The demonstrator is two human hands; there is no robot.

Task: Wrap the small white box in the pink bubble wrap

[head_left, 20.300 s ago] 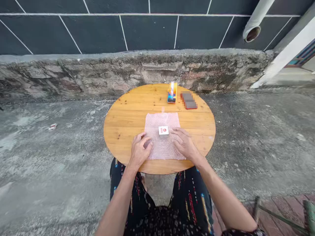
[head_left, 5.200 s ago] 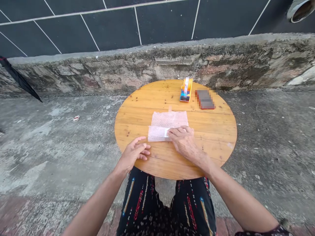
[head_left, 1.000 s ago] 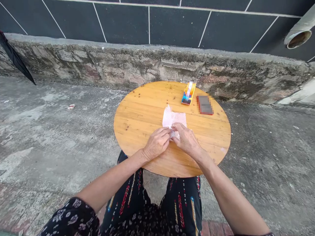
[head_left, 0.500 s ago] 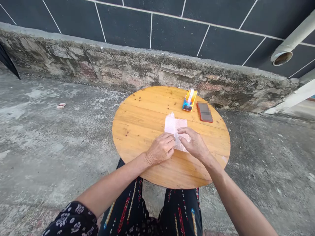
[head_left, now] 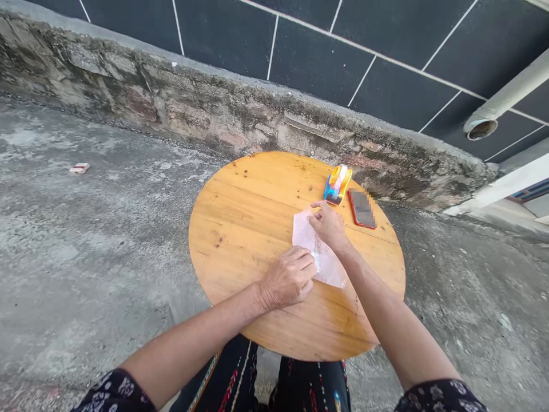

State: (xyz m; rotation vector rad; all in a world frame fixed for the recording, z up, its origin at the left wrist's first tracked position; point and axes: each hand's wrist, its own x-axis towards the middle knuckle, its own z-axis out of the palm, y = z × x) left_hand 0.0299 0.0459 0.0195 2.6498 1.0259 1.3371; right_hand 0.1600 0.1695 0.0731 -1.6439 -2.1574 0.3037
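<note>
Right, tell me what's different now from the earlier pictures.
The pink bubble wrap, first flat under the white box, is folded narrower, the box no longer plainly visible. The left hand has moved right, against the fold; the right hand has moved to the wrap's far end. The tape dispenser and phone stayed put.

Soft, diffuse daylight falls evenly over my left grip [head_left: 291, 278] and right grip [head_left: 329, 225]. The table [head_left: 238, 229] shows a pale sheen, with faint, soft-edged shading near me. The bubble wrap [head_left: 329, 272] looks washed out, its texture smeared. Mosaic blocks blur the phone [head_left: 362, 208]; wide-angle distortion stretches my forearms [head_left: 195, 346] toward the edges.
</note>
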